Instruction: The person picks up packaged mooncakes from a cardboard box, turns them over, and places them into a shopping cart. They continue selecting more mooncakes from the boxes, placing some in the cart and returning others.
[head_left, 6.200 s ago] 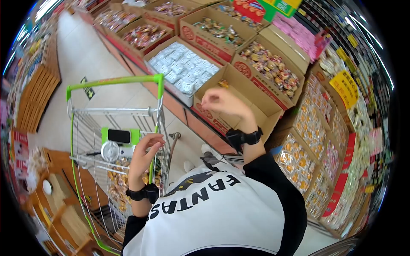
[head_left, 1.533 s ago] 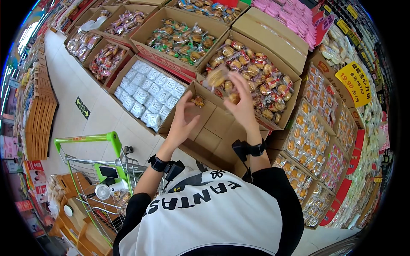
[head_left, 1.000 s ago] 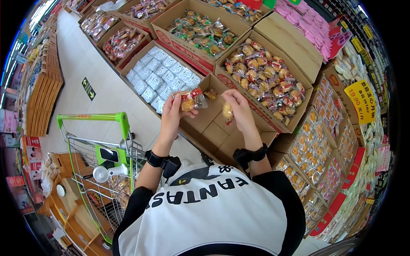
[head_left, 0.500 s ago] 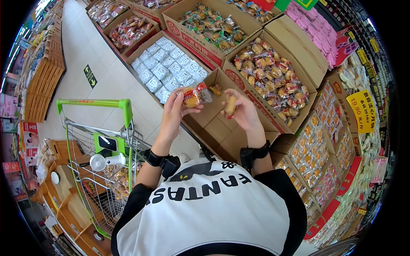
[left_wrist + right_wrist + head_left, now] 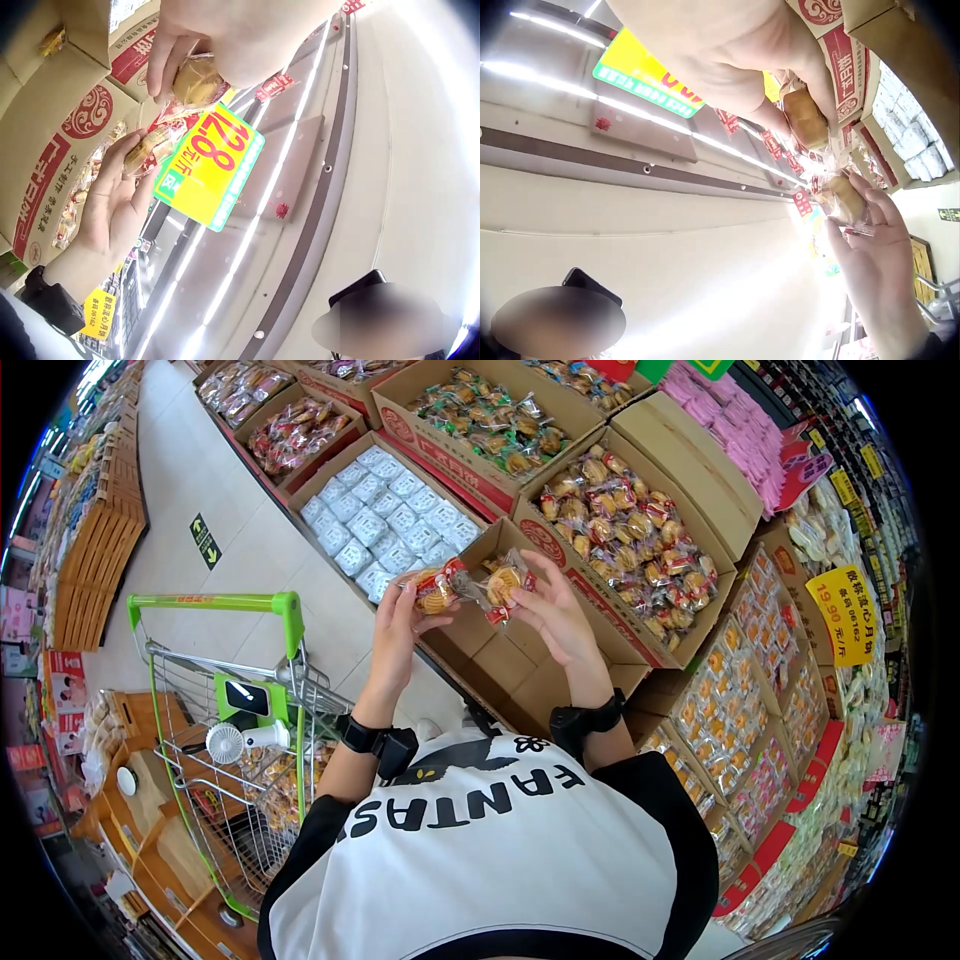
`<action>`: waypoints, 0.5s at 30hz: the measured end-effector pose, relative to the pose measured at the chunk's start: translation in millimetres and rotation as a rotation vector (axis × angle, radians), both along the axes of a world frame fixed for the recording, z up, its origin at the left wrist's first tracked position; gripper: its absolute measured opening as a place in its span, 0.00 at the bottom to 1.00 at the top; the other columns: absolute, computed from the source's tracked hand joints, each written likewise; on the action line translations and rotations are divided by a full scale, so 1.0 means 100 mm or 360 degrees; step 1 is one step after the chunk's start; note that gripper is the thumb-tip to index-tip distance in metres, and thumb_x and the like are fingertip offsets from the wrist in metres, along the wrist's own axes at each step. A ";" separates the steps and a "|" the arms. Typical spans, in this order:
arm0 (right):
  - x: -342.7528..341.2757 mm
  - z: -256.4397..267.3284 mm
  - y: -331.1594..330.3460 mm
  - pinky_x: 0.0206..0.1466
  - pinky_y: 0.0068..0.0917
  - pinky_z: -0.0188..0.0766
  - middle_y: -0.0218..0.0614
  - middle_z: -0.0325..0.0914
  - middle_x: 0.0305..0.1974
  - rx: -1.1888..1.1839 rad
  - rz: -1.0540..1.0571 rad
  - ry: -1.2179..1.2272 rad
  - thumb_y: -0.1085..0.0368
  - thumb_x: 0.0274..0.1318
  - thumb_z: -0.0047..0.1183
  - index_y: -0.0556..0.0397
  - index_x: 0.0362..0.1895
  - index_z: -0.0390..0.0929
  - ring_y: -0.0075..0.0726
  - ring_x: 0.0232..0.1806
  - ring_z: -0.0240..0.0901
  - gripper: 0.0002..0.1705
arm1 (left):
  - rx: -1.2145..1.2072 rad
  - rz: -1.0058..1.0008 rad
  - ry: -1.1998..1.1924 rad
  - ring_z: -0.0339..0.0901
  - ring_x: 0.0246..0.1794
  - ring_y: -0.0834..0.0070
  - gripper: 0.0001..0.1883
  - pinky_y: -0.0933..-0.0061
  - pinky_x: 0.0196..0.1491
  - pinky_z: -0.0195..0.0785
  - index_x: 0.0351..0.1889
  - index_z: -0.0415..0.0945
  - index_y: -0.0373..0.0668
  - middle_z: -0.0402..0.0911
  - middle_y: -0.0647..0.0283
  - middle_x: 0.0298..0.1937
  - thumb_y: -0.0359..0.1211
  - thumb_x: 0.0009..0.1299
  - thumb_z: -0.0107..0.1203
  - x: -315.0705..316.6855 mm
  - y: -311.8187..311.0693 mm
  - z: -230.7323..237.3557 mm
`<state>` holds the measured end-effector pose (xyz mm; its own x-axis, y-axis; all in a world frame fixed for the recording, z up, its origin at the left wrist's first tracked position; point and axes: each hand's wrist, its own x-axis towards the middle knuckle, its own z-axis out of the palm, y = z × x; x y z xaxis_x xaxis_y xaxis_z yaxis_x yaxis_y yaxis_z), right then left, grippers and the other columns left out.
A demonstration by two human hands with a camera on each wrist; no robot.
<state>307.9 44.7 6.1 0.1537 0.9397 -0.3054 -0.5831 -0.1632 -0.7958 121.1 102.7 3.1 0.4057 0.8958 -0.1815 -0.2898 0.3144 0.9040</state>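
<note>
My left hand (image 5: 398, 630) holds a mooncake (image 5: 435, 592) in a clear wrapper with red print, pinched between thumb and fingers. Close on its right, my right hand (image 5: 562, 618) grips a second wrapped mooncake (image 5: 503, 586), its patterned face up. The wrapper ends of the two come together between the hands. Below them is an open cardboard box (image 5: 520, 682). From the left wrist, the left hand's mooncake (image 5: 196, 81) appears above the right hand's mooncake (image 5: 150, 150). The right wrist view shows the right hand's mooncake (image 5: 806, 120) side-on.
A box of wrapped mooncakes (image 5: 630, 540) adjoins at the right, with white-wrapped packets (image 5: 385, 520) at the left. A shopping cart (image 5: 215, 602) bearing a small fan (image 5: 226, 742) and a phone (image 5: 247, 698) stands at lower left. Trays of packaged cakes (image 5: 740, 670) line the right side.
Earlier both hands were without mooncakes; then the right hand lifted one from the full box and the left came to hold another. Lately the right mooncake has turned face-up and moved left.
</note>
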 end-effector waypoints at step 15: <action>0.00 -0.20 0.01 0.51 0.28 0.63 0.37 0.64 0.49 0.0115 0.0123 -0.0169 0.78 0.36 0.57 0.48 0.57 0.53 0.32 0.48 0.65 0.40 | -0.0082 0.0058 0.0134 0.71 0.38 0.82 0.14 0.80 0.39 0.66 0.48 0.65 0.43 0.73 0.67 0.40 0.37 0.68 0.43 -0.13 0.04 -0.25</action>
